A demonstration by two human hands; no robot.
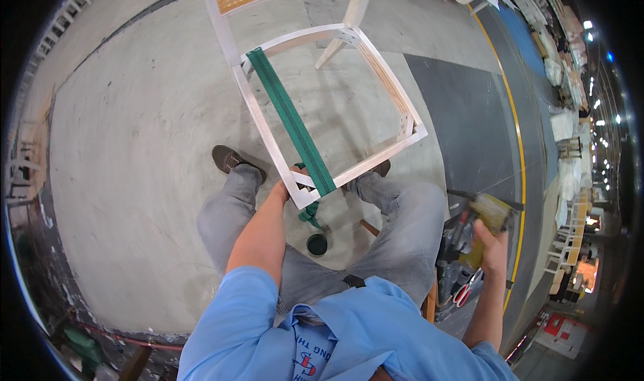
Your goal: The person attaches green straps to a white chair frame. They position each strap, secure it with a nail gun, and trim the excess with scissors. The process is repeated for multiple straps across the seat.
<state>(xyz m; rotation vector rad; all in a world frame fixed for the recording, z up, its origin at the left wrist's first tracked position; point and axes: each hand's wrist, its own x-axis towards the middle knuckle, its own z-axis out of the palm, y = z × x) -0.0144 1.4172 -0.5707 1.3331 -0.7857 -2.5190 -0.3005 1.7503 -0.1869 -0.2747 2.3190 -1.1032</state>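
Pinning the green webbing strap [292, 123] over the pale chair frame's [396, 106] near rail, the left hand [285, 188] should keep it taut — the right hand [493, 243], closed on a staple gun [488, 214], sits well apart beside the knee.

— Which signs or labels do we see?
— One red sign [554, 325] with white marks, flat on the floor at lower right, near the yellow floor line [520, 173].
— Any packages or screens?
— White wrapped bundles [562, 123] stacked along the right edge; their contents we cannot tell. No screens.
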